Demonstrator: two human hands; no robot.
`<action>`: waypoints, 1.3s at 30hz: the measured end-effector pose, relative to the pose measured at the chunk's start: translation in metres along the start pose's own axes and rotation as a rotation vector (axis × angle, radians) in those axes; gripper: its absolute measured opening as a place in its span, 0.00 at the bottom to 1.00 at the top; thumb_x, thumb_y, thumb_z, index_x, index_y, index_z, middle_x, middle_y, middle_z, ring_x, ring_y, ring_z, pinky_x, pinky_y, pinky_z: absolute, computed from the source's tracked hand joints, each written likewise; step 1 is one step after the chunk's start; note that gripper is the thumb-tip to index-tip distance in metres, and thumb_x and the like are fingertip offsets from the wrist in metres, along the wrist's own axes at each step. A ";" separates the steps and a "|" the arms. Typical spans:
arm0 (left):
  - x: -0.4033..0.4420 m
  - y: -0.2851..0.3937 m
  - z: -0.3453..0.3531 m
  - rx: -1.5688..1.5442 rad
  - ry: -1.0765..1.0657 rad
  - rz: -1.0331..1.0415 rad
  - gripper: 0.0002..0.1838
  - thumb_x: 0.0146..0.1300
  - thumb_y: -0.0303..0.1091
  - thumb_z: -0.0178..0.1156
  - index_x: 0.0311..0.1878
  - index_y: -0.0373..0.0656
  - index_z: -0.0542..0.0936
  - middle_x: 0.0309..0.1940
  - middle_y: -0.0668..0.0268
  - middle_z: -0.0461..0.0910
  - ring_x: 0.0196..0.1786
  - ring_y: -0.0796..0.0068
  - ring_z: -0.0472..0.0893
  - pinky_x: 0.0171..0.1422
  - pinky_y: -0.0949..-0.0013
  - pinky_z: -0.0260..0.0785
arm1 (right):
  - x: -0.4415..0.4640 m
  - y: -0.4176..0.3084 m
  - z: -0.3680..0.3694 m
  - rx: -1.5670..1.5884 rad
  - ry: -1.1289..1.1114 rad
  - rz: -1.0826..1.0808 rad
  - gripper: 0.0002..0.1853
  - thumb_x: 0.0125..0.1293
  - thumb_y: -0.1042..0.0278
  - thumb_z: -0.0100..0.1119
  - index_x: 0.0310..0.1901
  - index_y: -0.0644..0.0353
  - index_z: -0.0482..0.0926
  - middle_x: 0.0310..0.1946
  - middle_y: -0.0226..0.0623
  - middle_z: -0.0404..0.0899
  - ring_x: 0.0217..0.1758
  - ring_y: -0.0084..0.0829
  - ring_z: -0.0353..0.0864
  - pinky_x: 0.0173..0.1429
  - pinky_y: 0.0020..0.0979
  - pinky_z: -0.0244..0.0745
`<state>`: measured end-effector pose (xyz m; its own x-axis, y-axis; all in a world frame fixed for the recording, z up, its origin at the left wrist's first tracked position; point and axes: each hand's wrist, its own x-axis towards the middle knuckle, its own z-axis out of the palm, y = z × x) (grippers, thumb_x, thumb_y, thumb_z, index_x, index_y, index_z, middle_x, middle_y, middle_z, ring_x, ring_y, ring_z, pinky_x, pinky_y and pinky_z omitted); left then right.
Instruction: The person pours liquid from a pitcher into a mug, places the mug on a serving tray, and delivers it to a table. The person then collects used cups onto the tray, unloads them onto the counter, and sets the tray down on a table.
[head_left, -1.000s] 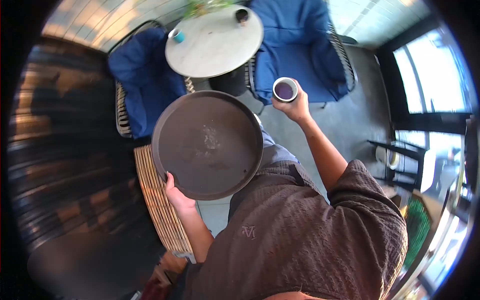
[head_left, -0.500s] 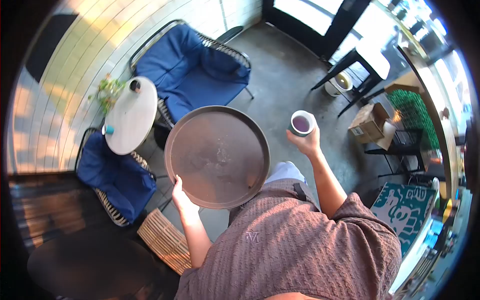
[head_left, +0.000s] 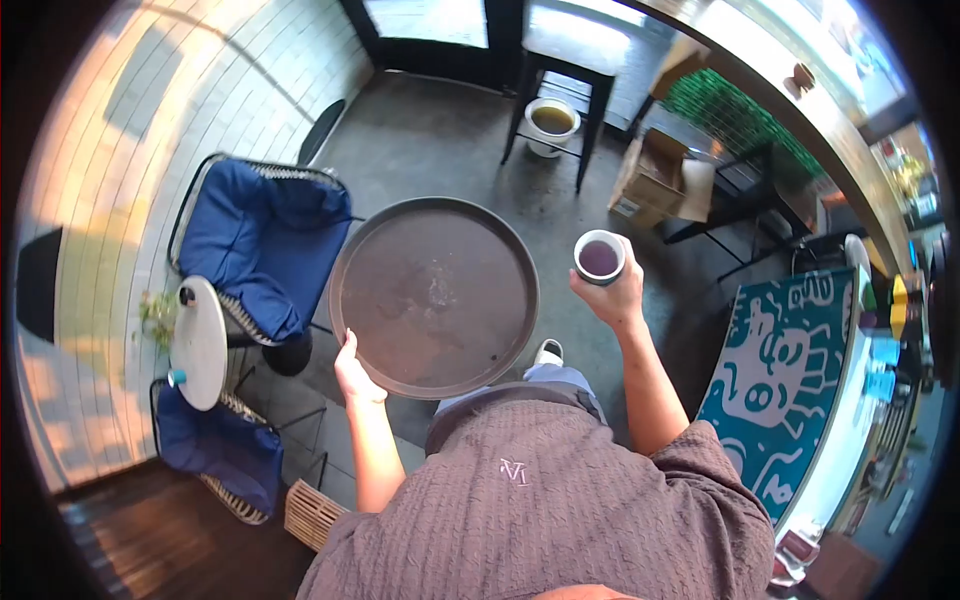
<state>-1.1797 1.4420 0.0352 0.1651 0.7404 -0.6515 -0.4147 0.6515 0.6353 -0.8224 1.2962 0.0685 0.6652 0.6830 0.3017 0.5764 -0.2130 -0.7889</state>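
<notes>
A round brown serving tray (head_left: pixel 435 297) is held out in front of me, its top bare apart from pale scuffs and a small dark spot. My left hand (head_left: pixel 357 372) grips its near left rim, thumb on top and the other fingers hidden underneath. To the right, my right hand (head_left: pixel 618 290) is wrapped round a cup (head_left: pixel 600 258) with a white rim. Dark purplish liquid shows inside the cup, which is upright and apart from the tray.
Two blue-cushioned chairs (head_left: pixel 265 240) flank a small oval table (head_left: pixel 203 345) on the left. Ahead stand a black stool (head_left: pixel 570 70) and a white bucket (head_left: pixel 551 124) of yellowish liquid. A cardboard box (head_left: pixel 650 180) and a counter with a teal patterned front (head_left: pixel 775 385) are on the right.
My view has turned rightward, so the chairs and oval table sit further left and the counter front shows more. Both hands keep hold of the tray and cup.
</notes>
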 end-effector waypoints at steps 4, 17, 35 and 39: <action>0.012 -0.053 0.065 0.008 -0.090 -0.054 0.26 0.74 0.47 0.47 0.68 0.41 0.67 0.65 0.58 0.71 0.65 0.57 0.71 0.68 0.51 0.63 | 0.022 0.060 -0.063 0.024 0.095 0.051 0.27 0.44 0.67 0.76 0.47 0.61 0.75 0.40 0.38 0.82 0.43 0.34 0.85 0.49 0.32 0.78; 0.071 -0.053 0.157 0.018 -0.170 -0.138 0.25 0.74 0.46 0.45 0.66 0.39 0.70 0.63 0.59 0.73 0.63 0.58 0.74 0.67 0.54 0.65 | 0.095 0.099 -0.055 0.135 0.191 0.033 0.25 0.48 0.67 0.77 0.48 0.62 0.76 0.39 0.35 0.83 0.42 0.26 0.83 0.48 0.29 0.78; 0.209 0.018 0.215 -0.212 0.017 -0.031 0.25 0.74 0.44 0.47 0.68 0.39 0.67 0.64 0.59 0.71 0.64 0.57 0.72 0.68 0.54 0.64 | 0.361 0.301 0.203 0.192 -0.034 0.361 0.34 0.47 0.54 0.79 0.52 0.62 0.74 0.44 0.40 0.82 0.47 0.32 0.82 0.53 0.34 0.76; 0.199 0.009 0.248 -0.233 0.195 0.005 0.25 0.74 0.45 0.46 0.68 0.39 0.67 0.64 0.59 0.71 0.64 0.56 0.72 0.68 0.52 0.64 | 0.429 0.361 0.246 -0.063 -0.039 0.527 0.42 0.45 0.46 0.77 0.57 0.63 0.69 0.48 0.51 0.81 0.52 0.43 0.82 0.56 0.40 0.75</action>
<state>-0.9288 1.6364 0.0140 -0.0029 0.6834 -0.7301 -0.6128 0.5757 0.5414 -0.4460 1.6846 -0.2184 0.8548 0.4972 -0.1485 0.1965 -0.5751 -0.7941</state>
